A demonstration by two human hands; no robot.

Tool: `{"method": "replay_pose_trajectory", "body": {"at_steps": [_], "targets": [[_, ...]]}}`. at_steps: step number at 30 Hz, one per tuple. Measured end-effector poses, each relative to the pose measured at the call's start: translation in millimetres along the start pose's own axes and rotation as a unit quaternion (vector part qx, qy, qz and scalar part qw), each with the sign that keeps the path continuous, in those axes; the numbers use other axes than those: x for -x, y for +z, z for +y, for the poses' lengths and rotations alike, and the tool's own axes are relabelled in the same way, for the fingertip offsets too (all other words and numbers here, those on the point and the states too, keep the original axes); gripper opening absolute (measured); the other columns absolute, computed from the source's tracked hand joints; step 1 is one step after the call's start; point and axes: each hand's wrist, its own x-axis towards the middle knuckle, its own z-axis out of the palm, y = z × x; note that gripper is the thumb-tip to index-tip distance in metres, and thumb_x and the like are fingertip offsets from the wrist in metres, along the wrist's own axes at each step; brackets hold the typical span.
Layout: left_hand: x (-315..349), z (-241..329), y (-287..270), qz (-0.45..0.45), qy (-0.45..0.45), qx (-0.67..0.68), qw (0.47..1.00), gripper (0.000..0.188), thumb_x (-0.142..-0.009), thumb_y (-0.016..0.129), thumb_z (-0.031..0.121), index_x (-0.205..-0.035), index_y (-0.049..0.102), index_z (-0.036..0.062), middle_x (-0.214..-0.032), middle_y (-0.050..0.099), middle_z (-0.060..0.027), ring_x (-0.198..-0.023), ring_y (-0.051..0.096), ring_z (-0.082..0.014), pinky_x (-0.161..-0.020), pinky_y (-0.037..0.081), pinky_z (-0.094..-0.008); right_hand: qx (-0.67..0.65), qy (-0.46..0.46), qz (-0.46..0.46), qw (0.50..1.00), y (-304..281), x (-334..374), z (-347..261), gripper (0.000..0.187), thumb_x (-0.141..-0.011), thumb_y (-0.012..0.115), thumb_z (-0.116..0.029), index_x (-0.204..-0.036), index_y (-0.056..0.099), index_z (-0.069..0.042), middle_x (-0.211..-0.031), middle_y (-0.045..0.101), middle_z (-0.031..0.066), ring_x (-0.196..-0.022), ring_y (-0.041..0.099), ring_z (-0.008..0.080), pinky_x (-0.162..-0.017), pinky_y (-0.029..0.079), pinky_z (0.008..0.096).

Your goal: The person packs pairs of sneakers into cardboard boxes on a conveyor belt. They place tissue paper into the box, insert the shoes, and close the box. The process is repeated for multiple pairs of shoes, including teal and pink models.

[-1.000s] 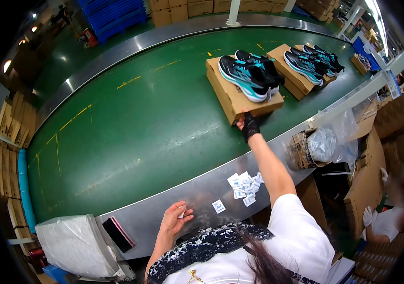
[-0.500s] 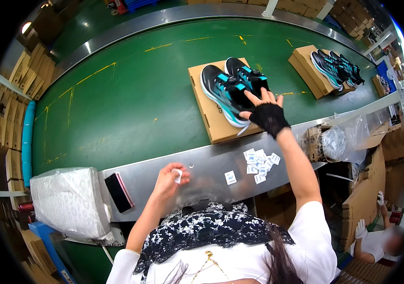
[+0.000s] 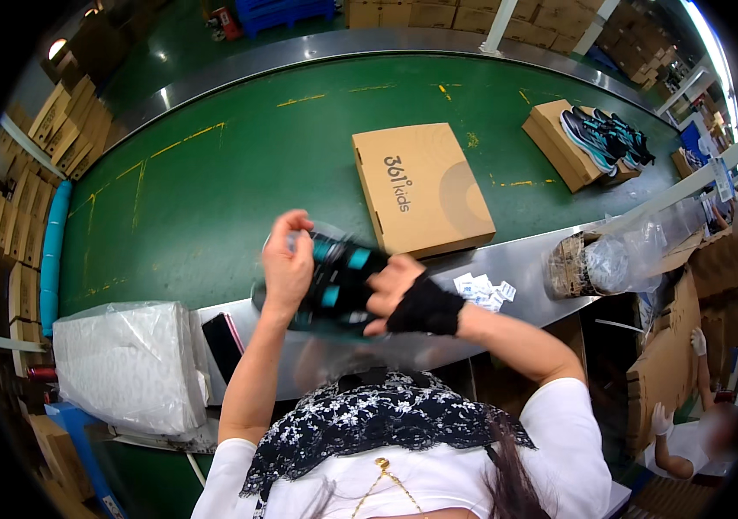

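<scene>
Two hands, left [image 3: 287, 264] and right [image 3: 408, 298], clamped on dark shoes [image 3: 339, 281] above green conveyor belt [image 3: 213, 199]; shoebox [image 3: 421, 186] alongside, stacked cartons [image 3: 19, 173] beyond.

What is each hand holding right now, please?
Left hand: closed on the dark shoes.
Right hand: closed on the same shoes.

Green conveyor belt [image 3: 239, 182] curves in front of me, yellow marks on it. Closed brown shoe box [image 3: 421, 186] lies flat near centre. At 2 o'clock, second box [image 3: 559, 143] with a pair of teal-black sneakers [image 3: 604, 136] on top. Metal ledge [image 3: 525, 259] along the near edge carries small white stickers [image 3: 483, 290] and a dark phone [image 3: 224, 344] at 8 o'clock.
</scene>
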Motion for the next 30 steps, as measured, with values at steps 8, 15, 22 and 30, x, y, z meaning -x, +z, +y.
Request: {"method": "replay_pose_trajectory", "body": {"at_steps": [8,15,22,30], "targets": [[54.1,-53.0,7.2,-0.295,-0.209,-0.279,0.89,0.023,-0.074,0.052,0.018,-0.089,0.06,0.0022,-0.078,0.062,-0.0172,-0.075,0.06,-0.0307,-0.07,0.046,-0.036,0.064,0.32,-0.023,0.945,69.2,28.6,46.9,0.049,-0.064,0.062,-0.026,-0.109,0.05,-0.011,-0.119,0.044,0.0146,-0.108,0.042,0.0303,-0.087,0.032,0.05],[24.2,-53.0,30.9,-0.153,-0.126,-0.13,0.971,0.025,-0.079,0.056,0.019,-0.094,0.056,-0.0012,-0.079,0.06,-0.0136,-0.07,0.058,-0.0232,-0.065,0.045,-0.0322,0.086,0.338,0.108,0.931,67.4,45.3,71.6,0.071,-0.052,0.066,-0.01,-0.119,0.04,-0.007,-0.129,0.033,0.0201,-0.117,0.034,0.0328,-0.09,0.029,0.0526],[9.8,-20.5,45.9,-0.165,-0.042,-0.227,0.959,0.04,-0.077,0.059,0.025,-0.108,0.05,0.0009,-0.105,0.05,-0.0171,-0.088,0.054,-0.0296,-0.074,0.044,-0.0372,-0.404,0.436,0.486,0.641,-10.1,45.6,45.4,0.041,-0.072,0.06,-0.009,-0.109,0.045,-0.004,-0.108,0.05,0.0107,-0.1,0.049,0.0234,-0.082,0.043,0.0383],[27.4,-91.6,-37.3,-0.047,0.017,-0.194,0.98,0.013,-0.078,0.056,0.008,-0.087,0.058,-0.0022,-0.083,0.057,-0.015,-0.075,0.057,-0.0265,-0.065,0.046,-0.0326,-0.756,0.557,0.147,0.312,112.6,157.1,-0.4,0.036,-0.078,0.058,-0.026,-0.103,0.049,-0.002,-0.094,0.059,0.0175,-0.085,0.059,0.0284,-0.062,0.049,0.0412]]}}
